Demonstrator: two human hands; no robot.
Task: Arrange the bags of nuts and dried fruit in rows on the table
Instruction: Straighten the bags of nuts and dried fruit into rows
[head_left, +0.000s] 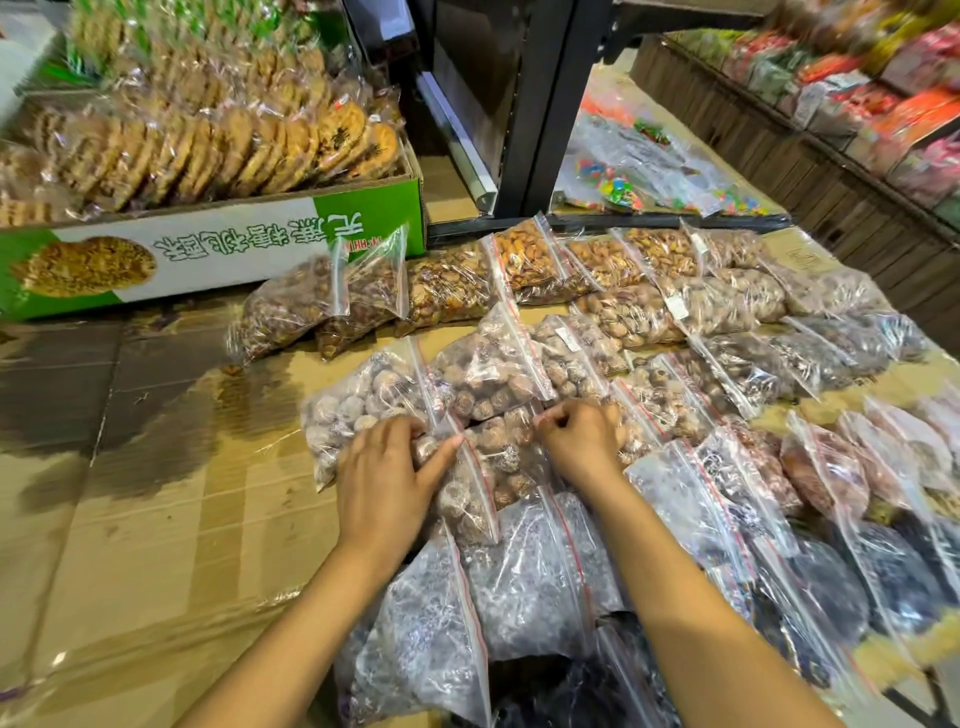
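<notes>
I have both hands on one nut bag (501, 460), a clear zip pouch of round, wrinkled brown nuts that lies directly under and between the fingers, in the middle row on the cardboard-covered worktop (156, 519). My left hand (387, 483) lies flat. Its fingers (395, 431) are straight and slightly spread across the seam where this pouch overlaps the neighbouring bag (358, 410), just off the fingertips to the left, and the thumb reaches right onto the red zip strip. I read that as pinning the overlap, so that one pouch can be nudged without dragging the other.

My right hand (582, 436) is curled, with its fingers (550, 418) drawn together on the pouch's far edge, apparently pinching the plastic there. I cannot see the pinch point cleanly. Pulling from that edge would square the bag with its row.

Beyond the fingertips, the far rows (623, 312) lie shingled, zip ends up and each pouch lapping the next, which saves space and shows the contents. Behind the wrists, the dark bags (519, 571) of dried fruit form the near row. The biscuit box (260, 244) sits well beyond the left fingertips. My judgement is that most of the layout is done and this pouch needs only straightening.
</notes>
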